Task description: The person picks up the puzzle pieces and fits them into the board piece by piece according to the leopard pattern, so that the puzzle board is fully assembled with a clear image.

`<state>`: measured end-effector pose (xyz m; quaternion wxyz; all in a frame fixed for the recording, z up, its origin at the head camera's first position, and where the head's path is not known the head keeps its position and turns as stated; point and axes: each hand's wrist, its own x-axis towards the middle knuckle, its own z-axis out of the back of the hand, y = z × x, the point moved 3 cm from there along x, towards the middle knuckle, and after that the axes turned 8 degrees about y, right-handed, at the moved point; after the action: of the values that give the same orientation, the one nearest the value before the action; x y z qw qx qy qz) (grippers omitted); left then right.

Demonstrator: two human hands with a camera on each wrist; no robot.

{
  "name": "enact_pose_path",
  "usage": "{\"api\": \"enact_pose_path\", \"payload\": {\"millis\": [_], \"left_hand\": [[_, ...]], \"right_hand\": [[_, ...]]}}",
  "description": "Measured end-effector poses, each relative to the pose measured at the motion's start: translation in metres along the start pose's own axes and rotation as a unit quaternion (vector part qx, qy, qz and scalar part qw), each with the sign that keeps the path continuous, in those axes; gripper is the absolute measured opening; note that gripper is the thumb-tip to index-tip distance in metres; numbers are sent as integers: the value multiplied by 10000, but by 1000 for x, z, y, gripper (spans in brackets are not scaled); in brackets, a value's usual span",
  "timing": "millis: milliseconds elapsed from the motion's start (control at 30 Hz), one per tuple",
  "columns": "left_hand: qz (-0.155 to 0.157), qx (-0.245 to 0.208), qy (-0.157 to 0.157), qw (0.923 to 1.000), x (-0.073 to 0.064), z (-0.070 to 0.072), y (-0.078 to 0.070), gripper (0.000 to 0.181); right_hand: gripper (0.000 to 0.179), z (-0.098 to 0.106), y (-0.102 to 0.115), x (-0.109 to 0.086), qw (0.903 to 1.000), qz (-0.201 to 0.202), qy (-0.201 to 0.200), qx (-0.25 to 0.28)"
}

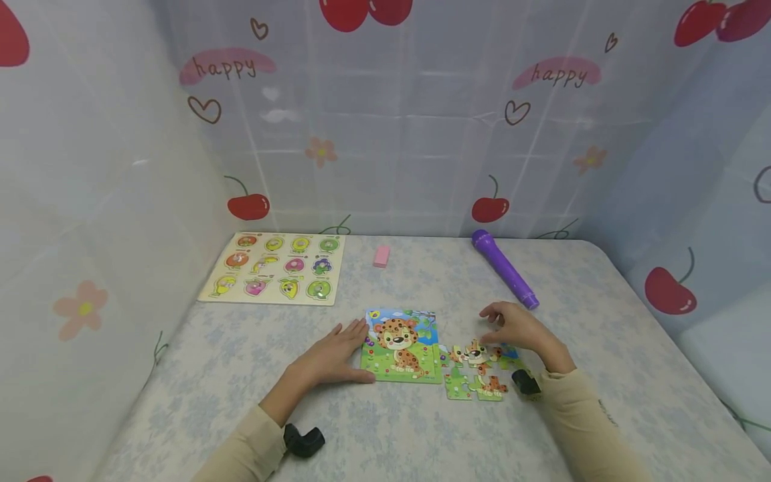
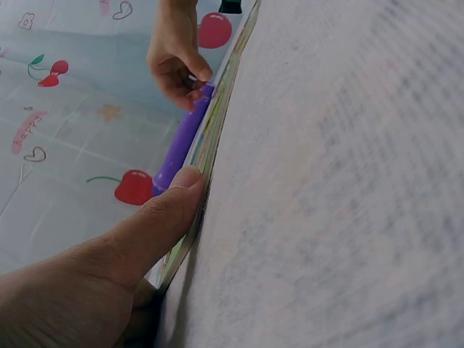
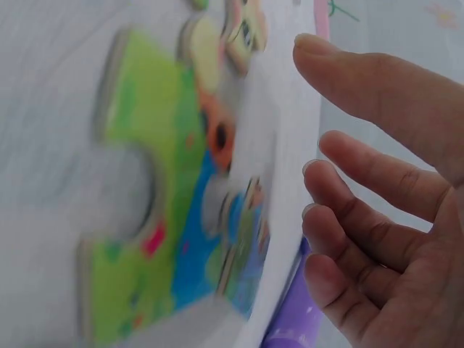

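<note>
A square leopard picture puzzle (image 1: pixel 421 365) lies flat in the middle of the table. My left hand (image 1: pixel 330 355) rests at its left side, fingers extended and thumb along the near corner. The left wrist view shows that thumb (image 2: pixel 156 228) pressed to the puzzle's edge. To the right lie several loose jigsaw pieces (image 1: pixel 458 386) with leopard and grass parts. Over the upper part of them hovers my right hand (image 1: pixel 518 326), its fingers loosely bent and holding nothing. Close by in the right wrist view is a green and blue piece (image 3: pixel 163 119).
A purple microphone-shaped toy (image 1: pixel 504 269) lies beyond my right hand. Further back are a small pink block (image 1: pixel 382 256) and, on the left, a fruit-picture board (image 1: pixel 277 268). Printed curtains (image 1: pixel 385 134) stand around the table's back and sides.
</note>
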<state>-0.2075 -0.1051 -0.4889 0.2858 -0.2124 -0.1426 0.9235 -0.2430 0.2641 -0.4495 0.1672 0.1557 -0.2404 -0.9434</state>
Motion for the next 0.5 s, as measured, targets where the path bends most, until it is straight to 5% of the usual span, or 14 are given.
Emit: {"api": "enact_pose_path", "payload": {"millis": [500], "left_hand": [[-32,-22,-11,10000,0,-1,0,109]], "right_hand": [[54,4,-33,-21,9982,-586,-63,-87]]}}
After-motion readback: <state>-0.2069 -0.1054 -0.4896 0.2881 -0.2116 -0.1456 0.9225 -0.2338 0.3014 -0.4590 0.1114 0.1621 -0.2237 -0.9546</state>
